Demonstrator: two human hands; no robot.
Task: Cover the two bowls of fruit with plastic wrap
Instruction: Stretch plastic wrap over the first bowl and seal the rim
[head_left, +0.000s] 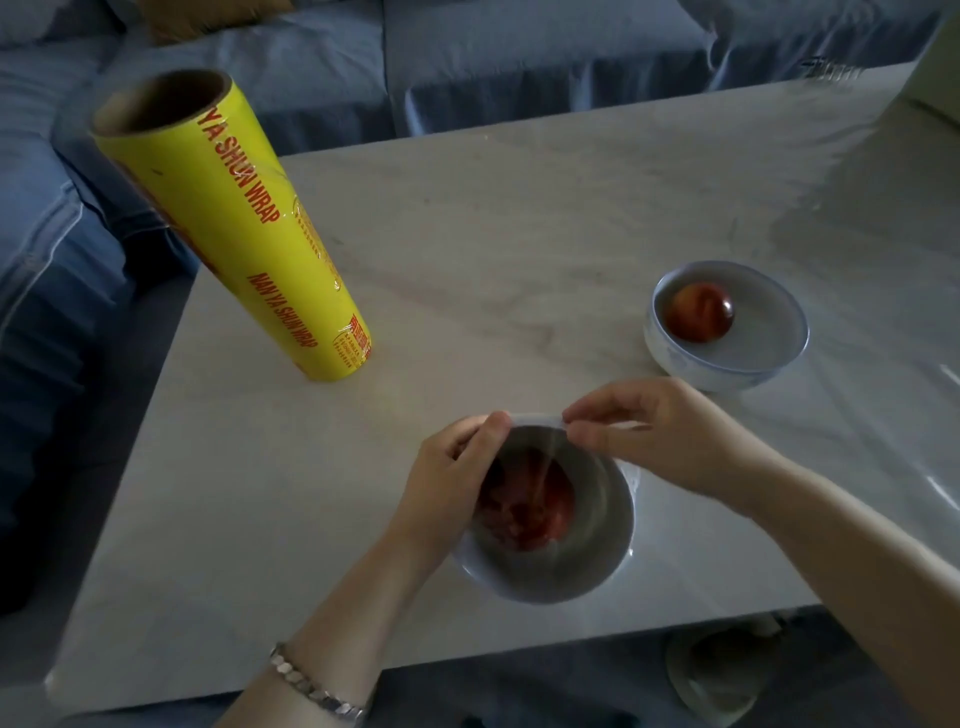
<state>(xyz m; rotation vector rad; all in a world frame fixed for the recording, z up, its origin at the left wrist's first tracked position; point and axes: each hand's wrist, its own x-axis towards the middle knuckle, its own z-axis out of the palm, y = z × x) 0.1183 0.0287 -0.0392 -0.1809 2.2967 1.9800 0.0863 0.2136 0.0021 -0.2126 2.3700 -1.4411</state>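
A white bowl (582, 566) with red fruit (530, 509) sits near the table's front edge, under a wrinkled sheet of plastic wrap (545, 470). My left hand (449, 475) pinches the wrap at the bowl's far left rim. My right hand (660, 434) pinches it at the far rim, close beside the left fingers. A second white bowl (691, 358) stands farther back to the right, holding a red fruit (700, 312) under a smooth film of wrap. The yellow plastic wrap roll (234, 223) stands upright at the left of the table.
The pale marble table (467, 234) has its left edge beside a blue sofa (47, 270) that also runs along the back. A dim round object (722, 670) lies on the floor below the table's front edge.
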